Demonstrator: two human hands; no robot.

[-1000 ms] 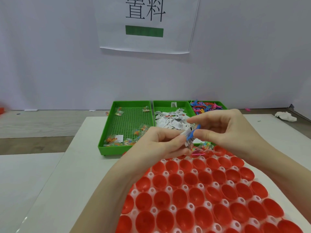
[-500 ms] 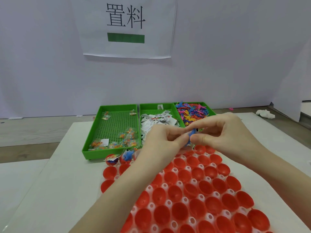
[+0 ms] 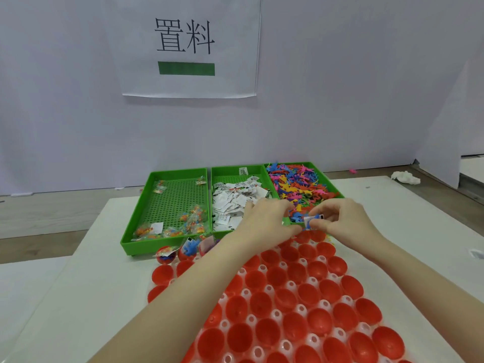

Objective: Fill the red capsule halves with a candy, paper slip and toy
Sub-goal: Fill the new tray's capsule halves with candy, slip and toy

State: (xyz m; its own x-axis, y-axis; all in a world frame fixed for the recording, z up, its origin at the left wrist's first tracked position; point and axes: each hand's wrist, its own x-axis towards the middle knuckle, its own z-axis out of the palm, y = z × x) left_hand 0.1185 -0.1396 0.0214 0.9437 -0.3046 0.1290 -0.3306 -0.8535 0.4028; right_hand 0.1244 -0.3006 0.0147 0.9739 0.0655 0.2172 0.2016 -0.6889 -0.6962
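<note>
Fingers of right hand pinch folded paper slip; left hand grip unclear.

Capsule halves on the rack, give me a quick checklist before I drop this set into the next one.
1. Slip in hand: ok, the right hand pinches it.
2. Toy with it: ok, a blue toy shows under the slip.
3. Candy in hand: cannot tell, the fingers hide it.
4. Left hand role: cannot tell, its fingers curl by the slip, contact hidden.
5. Empty halves within reach: ok, open red cups lie just below the hands.
6. Filled halves kept apart: ok, they sit at the rack's far left, by the candy tray.
</note>
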